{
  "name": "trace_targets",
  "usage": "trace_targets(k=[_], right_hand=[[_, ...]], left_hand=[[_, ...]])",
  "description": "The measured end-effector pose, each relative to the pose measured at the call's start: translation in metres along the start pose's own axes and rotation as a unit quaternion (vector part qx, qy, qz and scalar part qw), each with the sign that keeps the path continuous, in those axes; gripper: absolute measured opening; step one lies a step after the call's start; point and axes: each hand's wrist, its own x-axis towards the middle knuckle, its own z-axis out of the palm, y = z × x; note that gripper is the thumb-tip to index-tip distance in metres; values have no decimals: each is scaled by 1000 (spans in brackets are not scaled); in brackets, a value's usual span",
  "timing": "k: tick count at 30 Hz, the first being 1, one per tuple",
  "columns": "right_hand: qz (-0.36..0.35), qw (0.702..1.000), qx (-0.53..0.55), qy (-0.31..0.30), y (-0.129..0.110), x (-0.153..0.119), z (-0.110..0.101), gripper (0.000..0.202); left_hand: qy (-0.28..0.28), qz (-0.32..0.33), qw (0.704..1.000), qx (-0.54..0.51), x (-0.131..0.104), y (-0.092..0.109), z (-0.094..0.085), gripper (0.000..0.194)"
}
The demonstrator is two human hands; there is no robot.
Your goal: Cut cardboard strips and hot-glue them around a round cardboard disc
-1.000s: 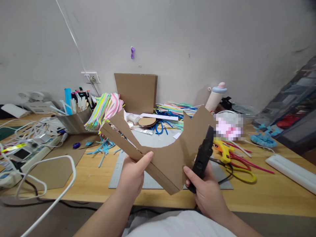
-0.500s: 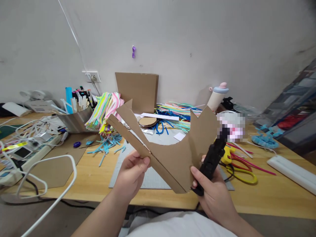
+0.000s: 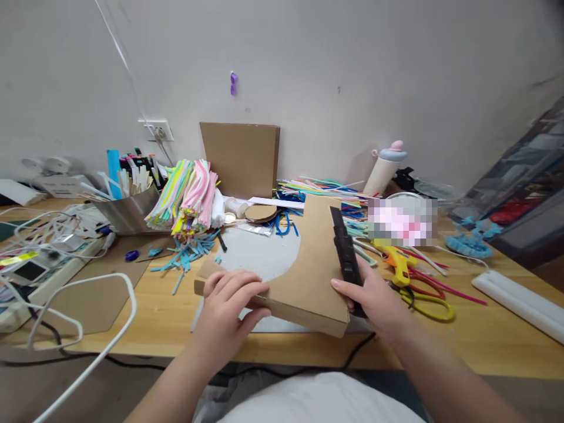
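A brown cardboard piece (image 3: 315, 264) with a curved cut-out lies low over the grey cutting mat (image 3: 255, 249), its front strip folded downward. My left hand (image 3: 231, 305) grips its front left edge, fingers on top and thumb at the folded strip. In my right hand (image 3: 368, 294) is a black utility knife (image 3: 346, 252), held upright with the blade end pointing away, beside the cardboard's right edge. My right thumb rests near that edge.
Bundled pastel pipe cleaners (image 3: 189, 197) and a metal holder of sticks (image 3: 127, 211) stand back left. A cardboard panel (image 3: 242, 158) leans on the wall. Right are a yellow glue gun (image 3: 399, 264), yellow-handled scissors (image 3: 434, 308), a bottle (image 3: 383, 173) and a white bar (image 3: 520, 302).
The cardboard has come down from a raised, tilted pose to nearly flat, and its front strip is now bent down. My left hand has turned over, fingers on top.
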Motion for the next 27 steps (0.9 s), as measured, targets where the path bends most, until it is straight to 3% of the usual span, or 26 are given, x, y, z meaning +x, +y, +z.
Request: trace_targets(k=[4,10,18,22,27], right_hand=[[34,999,-10,-29,7,10,1,52],[79,996,14,-36,15,15,3,40],[142,987,66,-34,9,2,2,36],[153,984,86,-28,5,-3,5,38],[148,985,89,-28,-2,-6,7,39]], left_hand=[[-2,-39,998,-42,-7,-3,15,11],[45,1,997,-67,-5,-7,23,5],[121,112,985,-50,-7,2,7,21],[156,58,982,-93,-2,9,-1,12],[120,72,990,-20,9,17,-1,17]])
